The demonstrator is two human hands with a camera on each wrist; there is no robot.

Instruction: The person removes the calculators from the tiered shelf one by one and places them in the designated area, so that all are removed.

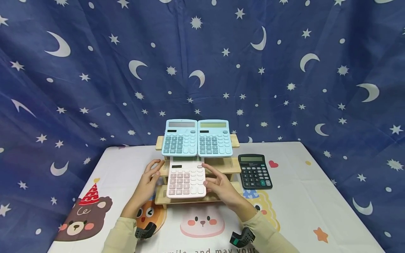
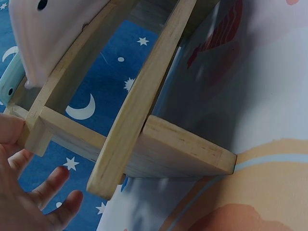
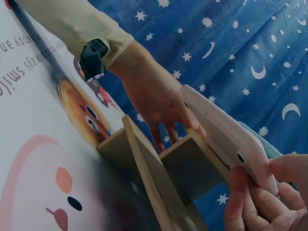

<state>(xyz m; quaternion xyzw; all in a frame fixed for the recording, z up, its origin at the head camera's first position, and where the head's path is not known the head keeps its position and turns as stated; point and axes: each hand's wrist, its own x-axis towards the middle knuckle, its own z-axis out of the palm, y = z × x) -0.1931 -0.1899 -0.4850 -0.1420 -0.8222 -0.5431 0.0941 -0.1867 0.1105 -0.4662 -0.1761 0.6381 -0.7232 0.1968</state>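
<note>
A pale pink calculator [image 1: 186, 179] leans face up across the middle tier of the wooden rack [image 1: 223, 166], its top edge overlapped by the blue calculators. Along its right edge, the fingers and thumb of my right hand [image 1: 226, 189] pinch it; the right wrist view shows this grip from below [image 3: 264, 207]. My left hand [image 1: 146, 186] holds the left end of the middle tier with thumb and forefinger, its other fingers spread loosely in the left wrist view [image 2: 29, 192]. Two light blue calculators, one left [image 1: 180, 138] and one right [image 1: 215, 138], stand side by side on the top tier.
A black calculator [image 1: 255, 172] lies on the tablecloth [image 1: 300, 182] just right of the rack. The cloth has printed cartoon animals. Behind the table hangs a dark blue curtain [image 1: 221, 70] with moons and stars.
</note>
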